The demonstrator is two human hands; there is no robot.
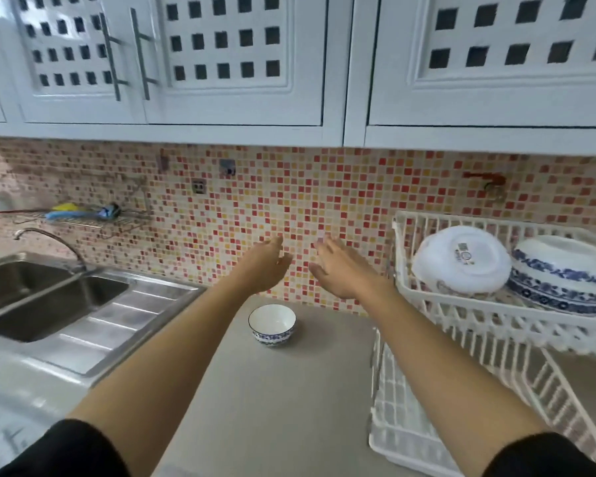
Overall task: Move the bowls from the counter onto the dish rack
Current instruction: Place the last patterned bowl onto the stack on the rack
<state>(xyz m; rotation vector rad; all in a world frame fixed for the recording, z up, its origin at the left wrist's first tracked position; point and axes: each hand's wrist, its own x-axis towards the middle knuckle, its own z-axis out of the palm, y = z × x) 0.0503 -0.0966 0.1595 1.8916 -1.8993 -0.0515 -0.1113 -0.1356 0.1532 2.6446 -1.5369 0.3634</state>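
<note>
A small white bowl with a blue patterned band [272,324] stands upright on the grey counter [289,407] near the tiled wall. Above and behind it, my left hand [264,265] and my right hand [338,268] hover side by side, both empty with fingers spread. The white two-tier dish rack [496,315] stands at the right. On its upper tier a plain white bowl [461,259] and a blue-and-white patterned bowl [561,273] lie upside down, side by side.
A steel double sink [49,304] with a tap [49,241] and ribbed drainboard fills the left. A wire wall shelf [83,216] holds brushes. White cupboards [238,63] hang overhead. The rack's lower tier [403,418] juts toward me at the right.
</note>
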